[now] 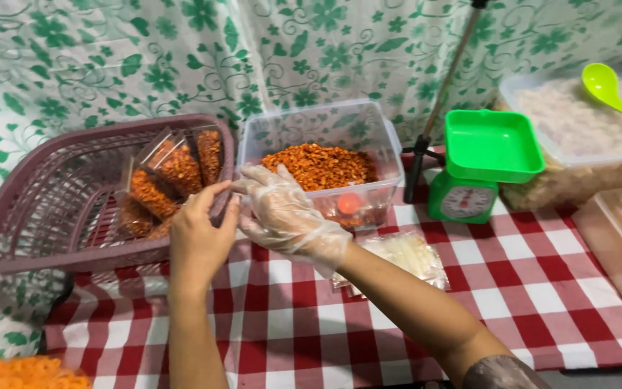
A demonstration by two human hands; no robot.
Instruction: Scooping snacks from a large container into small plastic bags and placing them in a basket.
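Clear plastic covers the right hand [282, 212] as a thin disposable glove [298, 229]; the left hand [199, 234] is bare, its fingertips pinched on the glove's finger ends, just in front of the clear tub [368, 126] of orange-red snack [322, 166]. The right fingers are loosely spread and hold nothing. Left of the tub, a maroon basket [30, 223] holds filled packets [174, 176]; right of it stands a green scale [480, 162]. Risk: a hard tug could tear the thin film, and a jolted elbow could knock the tub.
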